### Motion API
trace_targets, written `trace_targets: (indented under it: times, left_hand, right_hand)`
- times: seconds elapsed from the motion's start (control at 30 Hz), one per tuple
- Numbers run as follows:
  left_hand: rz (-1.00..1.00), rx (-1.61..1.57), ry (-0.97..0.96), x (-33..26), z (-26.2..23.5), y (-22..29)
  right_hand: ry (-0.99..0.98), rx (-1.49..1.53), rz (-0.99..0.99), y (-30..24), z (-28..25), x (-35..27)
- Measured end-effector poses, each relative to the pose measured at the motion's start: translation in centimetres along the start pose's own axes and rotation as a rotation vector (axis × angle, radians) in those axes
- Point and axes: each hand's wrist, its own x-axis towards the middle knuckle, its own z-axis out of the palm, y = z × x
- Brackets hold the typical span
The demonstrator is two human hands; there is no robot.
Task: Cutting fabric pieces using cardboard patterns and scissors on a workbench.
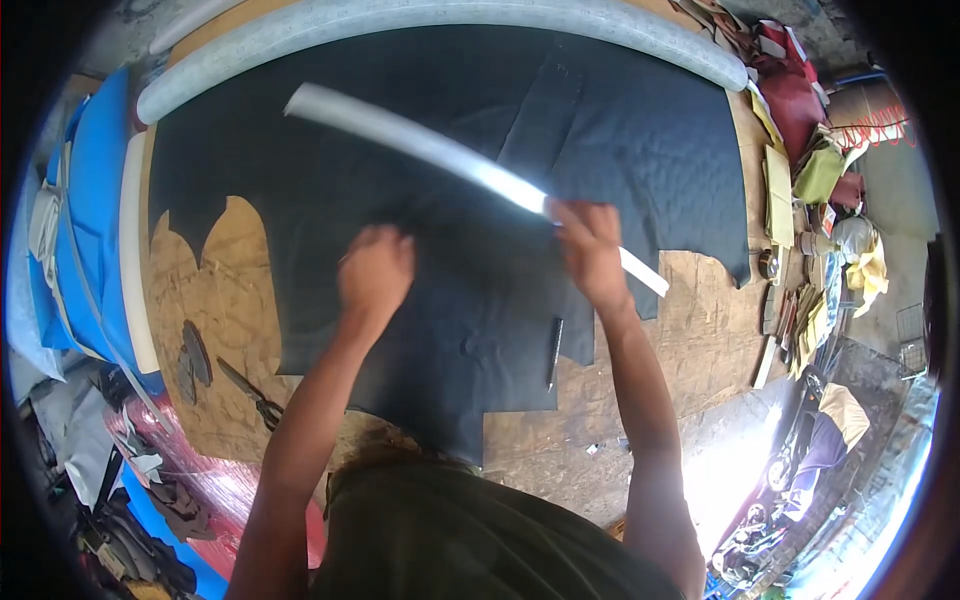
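A large black leather-like sheet [420, 310] with an irregular outline covers much of the wooden table. My right hand [592, 250] is closed around a long, flat, shiny metal straightedge [430, 145], which slants above the sheet from upper left to lower right and is partly blurred. My left hand [377, 268] hovers over the middle of the sheet, slightly smeared, its fingers curled in; nothing shows in it. On the sheet near my right forearm lies a slim dark pen [555, 353]. Scissors [250, 393] rest on bare wood beside my left forearm.
A long pale roll [440, 22] runs along the table's far edge. Two dark flat pieces [195, 360] lie on the wooden tabletop [240, 290] at left. Blue sheeting [95, 220] bulges beside the left edge. Folded material scraps [778, 195] and tools crowd the right edge.
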Motion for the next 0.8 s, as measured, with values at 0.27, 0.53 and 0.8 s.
trace_targets:
  times: [0.27, 0.53, 0.8]
  left_hand:
    - [-0.154, -0.356, -0.119, 10.0, 6.5, 12.6]
    - [-0.446, -0.496, 0.080, 6.3, 2.8, 2.9]
    - [-0.325, -0.434, 0.493, -9.3, -5.9, -7.4]
  right_hand:
    - [0.210, -0.288, 0.277, 9.4, -2.5, -13.1]
    - [0.303, -0.511, 0.430, 6.6, -0.1, -12.5]
    - [-0.451, 1.287, 0.980, -16.6, 11.0, 7.3]
